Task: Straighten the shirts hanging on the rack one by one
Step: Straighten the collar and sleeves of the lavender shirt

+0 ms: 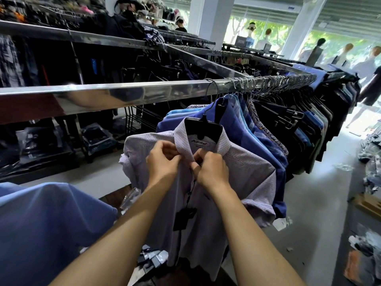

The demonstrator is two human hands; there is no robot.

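Pinching the front just below the collar, our left hand (pixel 162 162) and right hand (pixel 210 170) curl their fingers on the pale checked shirt (pixel 247 168) at centre frame. It hangs by a black hanger (pixel 203 129) from the steel rail (pixel 123 93). Blue shirts (pixel 253 133) crowd just behind it, toward the right. A black tag (pixel 183 218) dangles between our forearms.

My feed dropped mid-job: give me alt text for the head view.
The left hand and right hand pinch the front of a pale checked shirt just below its collar; it hangs on a black hanger from a steel rail. Blue and dark shirts crowd the rail behind it.
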